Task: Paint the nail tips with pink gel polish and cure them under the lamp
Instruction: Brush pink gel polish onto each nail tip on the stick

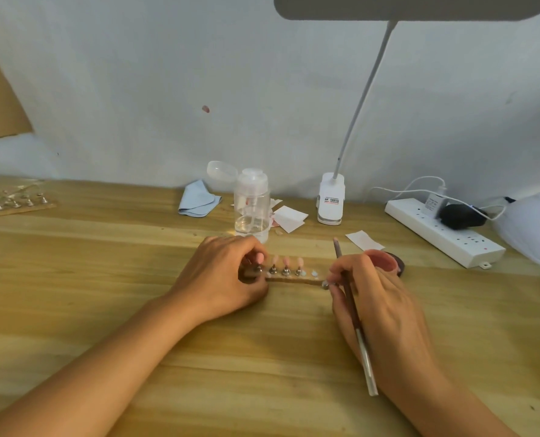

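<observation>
— Where's the strip (293, 280)?
— On the table (104, 279), lying left to right between my hands. My left hand (227, 275) grips its left end.
— And the other?
— My right hand (379, 304) holds the brush (353, 313), shaft pointing away from me, and pinches a loose stand (325, 284) just off the strip's right end.
— The tips (287, 261)?
— Four pink ones in a row, with one bare slot (315, 273) beside them.
— Next?
— Probably seating that stand. The slot lies just left of my right hand, the pot (383, 260) just behind it.
</observation>
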`<state>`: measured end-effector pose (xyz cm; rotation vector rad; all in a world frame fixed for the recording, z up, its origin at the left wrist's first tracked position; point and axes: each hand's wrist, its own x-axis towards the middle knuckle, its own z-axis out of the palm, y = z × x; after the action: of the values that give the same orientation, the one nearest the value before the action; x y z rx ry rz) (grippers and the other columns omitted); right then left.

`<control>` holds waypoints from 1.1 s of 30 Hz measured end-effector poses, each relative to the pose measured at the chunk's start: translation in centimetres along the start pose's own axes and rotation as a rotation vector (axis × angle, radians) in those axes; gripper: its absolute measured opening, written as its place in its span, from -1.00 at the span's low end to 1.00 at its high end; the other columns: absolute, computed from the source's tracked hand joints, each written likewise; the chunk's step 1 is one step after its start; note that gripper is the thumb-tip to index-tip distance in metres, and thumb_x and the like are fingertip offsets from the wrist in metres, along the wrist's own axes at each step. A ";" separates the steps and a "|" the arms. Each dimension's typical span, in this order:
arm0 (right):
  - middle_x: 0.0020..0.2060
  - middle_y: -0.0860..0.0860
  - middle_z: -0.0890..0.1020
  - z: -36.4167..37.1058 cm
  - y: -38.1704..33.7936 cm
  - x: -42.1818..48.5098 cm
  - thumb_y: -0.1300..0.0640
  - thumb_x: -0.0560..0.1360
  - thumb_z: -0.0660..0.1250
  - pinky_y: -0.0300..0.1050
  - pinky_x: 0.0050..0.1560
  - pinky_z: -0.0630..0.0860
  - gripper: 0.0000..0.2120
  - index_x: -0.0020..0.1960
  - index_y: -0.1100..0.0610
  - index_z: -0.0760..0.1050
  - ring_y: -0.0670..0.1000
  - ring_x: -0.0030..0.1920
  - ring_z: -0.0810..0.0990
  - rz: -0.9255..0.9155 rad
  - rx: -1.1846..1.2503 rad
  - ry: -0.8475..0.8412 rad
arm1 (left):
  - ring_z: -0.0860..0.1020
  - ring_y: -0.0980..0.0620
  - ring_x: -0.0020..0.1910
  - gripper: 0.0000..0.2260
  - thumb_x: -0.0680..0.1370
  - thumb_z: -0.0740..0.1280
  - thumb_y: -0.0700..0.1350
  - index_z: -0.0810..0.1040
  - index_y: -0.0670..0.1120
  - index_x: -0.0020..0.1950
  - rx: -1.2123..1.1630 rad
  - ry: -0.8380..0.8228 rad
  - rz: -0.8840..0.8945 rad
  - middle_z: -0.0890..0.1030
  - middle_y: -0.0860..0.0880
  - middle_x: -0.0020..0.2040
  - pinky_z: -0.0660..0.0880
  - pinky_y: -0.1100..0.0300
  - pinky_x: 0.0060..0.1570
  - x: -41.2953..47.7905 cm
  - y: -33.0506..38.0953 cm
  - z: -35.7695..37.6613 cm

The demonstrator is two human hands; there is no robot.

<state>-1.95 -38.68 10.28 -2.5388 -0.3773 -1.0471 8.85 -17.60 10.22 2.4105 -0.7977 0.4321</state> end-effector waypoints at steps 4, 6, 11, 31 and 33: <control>-0.19 -0.13 0.53 0.1 -0.1 -0.1 0.18 0.55 0.31 -0.16 -0.27 0.45 -0.87 0.07 0.03 0.41 -0.07 -0.22 0.52 0.010 0.031 0.002 | 0.57 0.21 -0.01 -0.59 0.46 0.43 0.05 0.38 0.16 0.25 0.014 0.021 -0.133 0.62 0.22 0.00 0.34 0.38 -0.14 0.6 -0.8 0.4; -0.17 -0.15 0.52 0.1 0.1 -0.2 0.17 0.55 0.32 -0.15 -0.26 0.47 -0.85 0.08 0.02 0.41 -0.07 -0.20 0.54 0.016 0.058 0.020 | 0.55 0.11 0.14 -0.51 0.50 0.41 0.04 0.32 0.10 0.36 0.064 0.022 -0.133 0.60 0.16 0.15 0.39 0.23 0.02 0.5 -0.7 0.4; -0.14 -0.14 0.50 -0.1 -0.1 -0.3 0.20 0.50 0.35 0.00 -0.29 0.55 -0.71 0.15 -0.02 0.36 -0.04 -0.17 0.59 0.016 0.145 0.095 | 0.51 -0.07 0.12 -0.62 0.48 0.41 -0.05 0.46 -0.08 0.27 0.295 0.245 0.149 0.57 -0.03 0.17 0.40 0.09 0.14 0.0 1.5 -0.6; -0.35 -0.16 0.60 -3.0 3.6 1.1 0.04 0.63 0.18 -0.32 -0.29 0.39 -0.82 -0.06 -0.05 0.54 -0.18 -0.33 0.51 0.450 0.446 0.365 | 0.43 0.21 -0.33 -0.76 0.44 0.27 0.18 0.64 0.13 -0.04 -0.296 -0.125 -0.027 0.61 0.18 -0.10 0.37 0.21 -0.27 -0.7 5.3 3.0; -0.40 -0.06 0.56 -2.7 4.4 1.1 0.08 0.62 0.22 -0.12 -0.32 0.38 -0.87 -0.11 -0.03 0.42 -0.08 -0.38 0.47 0.531 0.413 0.320 | 0.41 0.21 -0.37 -0.82 0.45 0.31 0.13 0.65 0.13 -0.06 -0.331 -0.116 -0.041 0.58 0.23 -0.14 0.36 0.21 -0.29 -0.7 5.3 3.0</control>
<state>-1.21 -43.64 11.82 -1.9068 0.1538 -1.0090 5.35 -22.63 9.66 2.1521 -0.7989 0.1311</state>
